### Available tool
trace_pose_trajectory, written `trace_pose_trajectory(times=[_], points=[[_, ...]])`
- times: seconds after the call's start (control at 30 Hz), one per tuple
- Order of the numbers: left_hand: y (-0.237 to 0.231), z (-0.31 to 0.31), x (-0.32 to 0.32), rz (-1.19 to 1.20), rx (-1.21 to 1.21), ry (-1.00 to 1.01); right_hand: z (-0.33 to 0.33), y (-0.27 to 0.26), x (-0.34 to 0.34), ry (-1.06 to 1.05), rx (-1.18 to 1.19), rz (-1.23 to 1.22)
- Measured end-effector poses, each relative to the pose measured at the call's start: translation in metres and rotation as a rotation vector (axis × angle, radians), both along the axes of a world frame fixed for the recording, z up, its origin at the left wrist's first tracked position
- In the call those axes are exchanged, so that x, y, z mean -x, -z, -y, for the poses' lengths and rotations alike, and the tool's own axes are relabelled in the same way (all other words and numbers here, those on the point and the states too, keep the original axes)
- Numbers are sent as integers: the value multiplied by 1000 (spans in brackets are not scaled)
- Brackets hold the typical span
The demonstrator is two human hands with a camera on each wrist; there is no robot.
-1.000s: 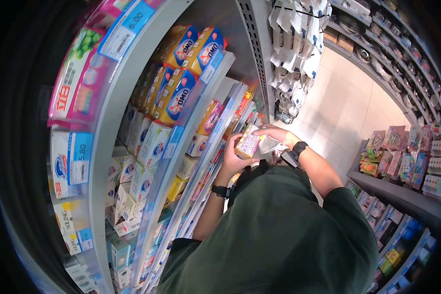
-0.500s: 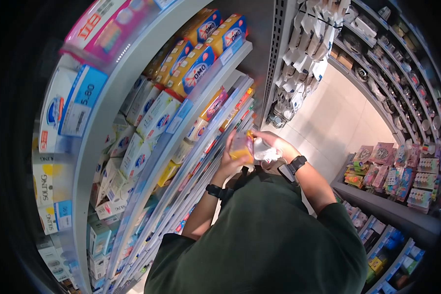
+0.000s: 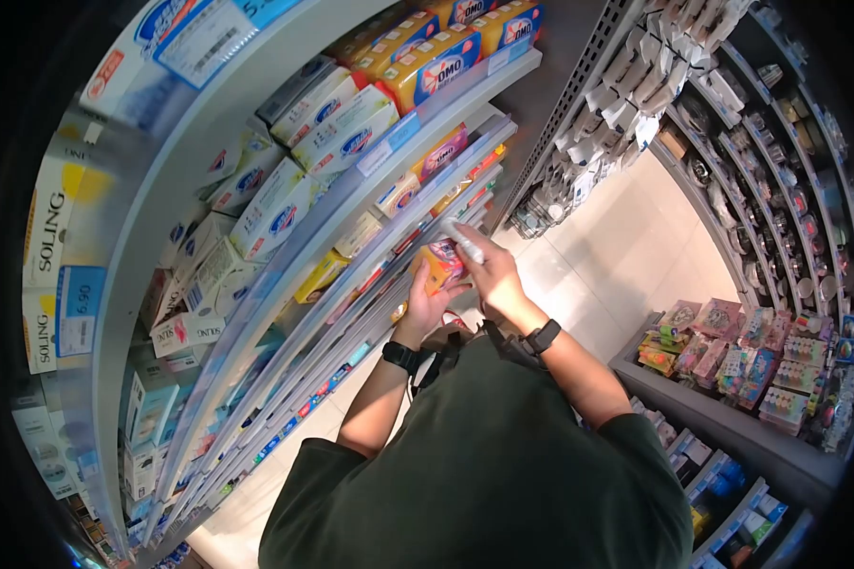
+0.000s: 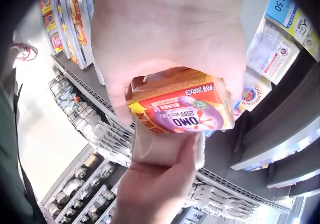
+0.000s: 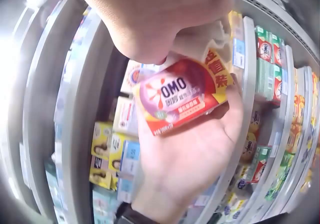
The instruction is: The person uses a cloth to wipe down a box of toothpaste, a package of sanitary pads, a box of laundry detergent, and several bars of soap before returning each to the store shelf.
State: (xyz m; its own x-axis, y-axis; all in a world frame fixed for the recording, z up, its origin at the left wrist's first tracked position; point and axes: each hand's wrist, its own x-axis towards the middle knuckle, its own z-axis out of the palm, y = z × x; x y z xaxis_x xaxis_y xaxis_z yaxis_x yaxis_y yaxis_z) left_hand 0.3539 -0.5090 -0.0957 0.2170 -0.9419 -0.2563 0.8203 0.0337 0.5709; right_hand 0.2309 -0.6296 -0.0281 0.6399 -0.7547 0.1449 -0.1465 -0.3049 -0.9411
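OMO pack (image 4: 185, 111) lies gripped by left hand (image 3: 427, 305), right hand (image 3: 496, 280) pinching white cloth (image 4: 154, 149) beside it, wiping seemingly begun, unfinished.

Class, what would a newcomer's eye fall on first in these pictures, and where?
Probably the bright OMO pack in the left hand, central in the right wrist view. Next, the white cloth or tissue in the right hand, just below the pack in the left wrist view. The dark green shirt dominates the head view's lower middle.
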Motion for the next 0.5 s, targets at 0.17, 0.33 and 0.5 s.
trace_pose_trajectory(times=[0.17,0.33,0.5], points=[[25,-21,4,130,-62,0,-38,-29,9,-232,235,-27],[-2,-41,23,104,-70,-135,-56,-43,24,-320,304,-77],[-42,-61,30,51,141,-130,-42,-25,48,-269,-58,124]])
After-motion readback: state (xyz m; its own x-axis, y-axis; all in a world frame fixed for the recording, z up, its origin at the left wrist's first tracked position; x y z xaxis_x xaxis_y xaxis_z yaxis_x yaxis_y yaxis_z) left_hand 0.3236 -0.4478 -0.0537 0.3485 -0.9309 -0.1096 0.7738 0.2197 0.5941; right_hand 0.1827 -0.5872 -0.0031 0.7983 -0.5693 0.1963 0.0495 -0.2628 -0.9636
